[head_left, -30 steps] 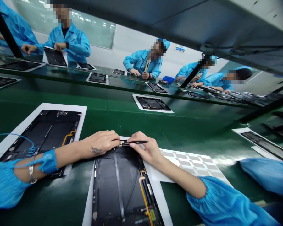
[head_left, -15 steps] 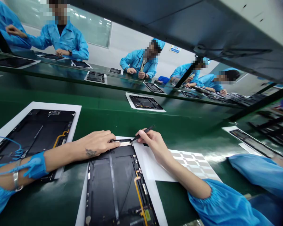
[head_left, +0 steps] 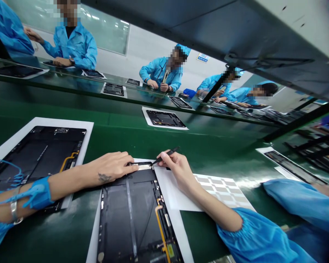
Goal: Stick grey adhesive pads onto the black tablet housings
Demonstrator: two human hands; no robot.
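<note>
An open tablet housing (head_left: 142, 212), black inside with an orange flex cable (head_left: 160, 226), lies on a white sheet before me. My left hand (head_left: 116, 166) grips its far left corner, fingers bent together at the edge and thumb along a pale strip (head_left: 145, 167). In my right hand (head_left: 177, 166) a slim black pointed tool (head_left: 168, 151) is pinched like a pen. Its tip meets the housing by the strip's right end. Whether the tool is a pair of tweezers or a pry stick I cannot tell.
Another tablet housing (head_left: 41, 153) lies to the left, under a blue wrist-strap cord (head_left: 18, 175). A sheet of grey labels (head_left: 219, 190) is at my right, near a co-worker's blue sleeve (head_left: 298, 201). More housings (head_left: 166, 118) lie farther back. A shelf (head_left: 208, 33) hangs overhead.
Both my hands and the tool stay nearly in place at the housing's far edge. The view shifts slightly. Across the bench, a co-worker's arm has moved.
</note>
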